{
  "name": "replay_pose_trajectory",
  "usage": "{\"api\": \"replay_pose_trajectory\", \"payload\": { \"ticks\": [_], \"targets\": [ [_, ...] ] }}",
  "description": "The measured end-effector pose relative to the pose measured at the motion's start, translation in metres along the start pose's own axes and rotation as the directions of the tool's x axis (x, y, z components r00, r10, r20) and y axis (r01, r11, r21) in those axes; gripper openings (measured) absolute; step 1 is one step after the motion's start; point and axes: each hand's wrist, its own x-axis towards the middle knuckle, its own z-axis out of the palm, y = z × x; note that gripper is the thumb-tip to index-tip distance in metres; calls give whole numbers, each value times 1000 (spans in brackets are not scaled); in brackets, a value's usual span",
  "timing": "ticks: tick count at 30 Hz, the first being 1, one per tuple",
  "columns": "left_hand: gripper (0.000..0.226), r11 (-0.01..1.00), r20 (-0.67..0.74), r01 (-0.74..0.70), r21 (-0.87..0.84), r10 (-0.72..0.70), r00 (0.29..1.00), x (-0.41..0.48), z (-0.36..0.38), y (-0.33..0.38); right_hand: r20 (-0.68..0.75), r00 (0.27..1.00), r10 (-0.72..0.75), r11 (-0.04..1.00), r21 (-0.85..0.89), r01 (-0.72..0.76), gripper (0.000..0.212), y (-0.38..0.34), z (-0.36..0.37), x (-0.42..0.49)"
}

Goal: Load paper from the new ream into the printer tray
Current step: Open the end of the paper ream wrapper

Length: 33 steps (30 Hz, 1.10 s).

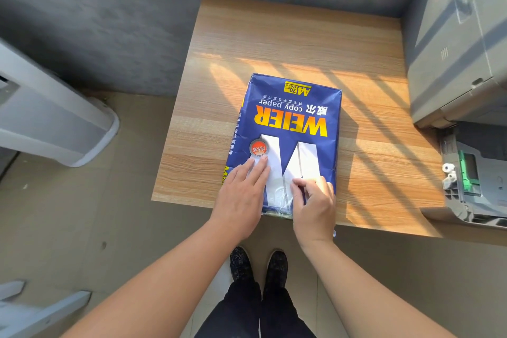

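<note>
A blue wrapped ream of copy paper [290,118] with yellow lettering lies flat on the wooden table [274,44], its near end at the table's front edge. My left hand [241,195] rests flat on the ream's near left corner, fingers spread. My right hand [315,200] sits on the near right part of the ream, thumb and fingers pinching the wrapper where clear tape glints. The grey printer [461,57] stands at the right, and its paper tray [477,173] with green guides is pulled out toward me.
A grey-white machine [49,118] stands on the floor at the left. A grey wall runs behind the table. My dark shoes [258,263] stand on the tiled floor below the table's front edge. Another pale object [33,310] shows at the bottom left.
</note>
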Motion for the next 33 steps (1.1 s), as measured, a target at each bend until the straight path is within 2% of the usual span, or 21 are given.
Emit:
{"api": "replay_pose_trajectory", "payload": {
  "ticks": [4, 11, 19, 27, 33],
  "targets": [
    [64, 1000, 29, -1, 19, 0, 1000, 0, 1, -1, -7, 999, 32, 999, 11, -32, 7, 0, 2, -1],
    [68, 999, 50, -3, 38, 1, 999, 0, 0, -1, 43, 999, -28, 997, -69, 31, 6, 1, -1, 1],
    [70, 998, 62, -12, 57, 9, 998, 0, -1, -1, 117, 991, -61, 996, -56, 68, 9, 9, -8, 6],
    [68, 994, 57, -44, 96, 38, 998, 3, -4, -3, 103, 995, 8, 993, -116, 4, 13, 2, -3, 11],
    [71, 986, 75, -57, 155, 46, 996, 7, -6, -3, 133, 989, -64, 966, -242, 95, 13, 2, -2, 14]
  ]
}}
